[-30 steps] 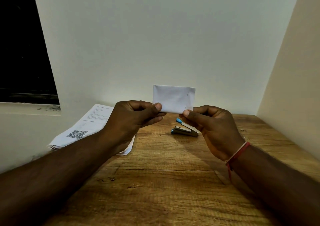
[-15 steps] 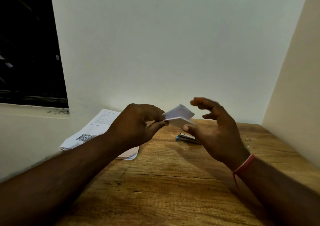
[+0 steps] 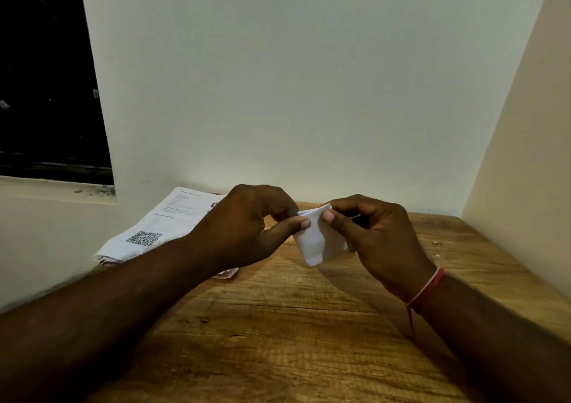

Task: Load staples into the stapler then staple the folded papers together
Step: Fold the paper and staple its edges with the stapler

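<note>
A small folded white paper point(image 3: 318, 241) hangs in the air above the wooden table point(image 3: 278, 325), its lower corner pointing down. My left hand point(image 3: 247, 229) pinches its upper left edge between thumb and fingers. My right hand point(image 3: 374, 235) pinches its upper right edge the same way. The stapler is almost wholly hidden behind my right hand; only a thin sliver point(image 3: 355, 216) shows past the fingers.
A stack of printed sheets with a QR code point(image 3: 154, 232) lies at the table's left rear, against the wall. White walls close in the table at the back and the right. A dark window sits at the upper left.
The paper was held upright with both hands, then my right hand let go and opened. Now my right hand pinches the paper again and the paper is tilted down.
</note>
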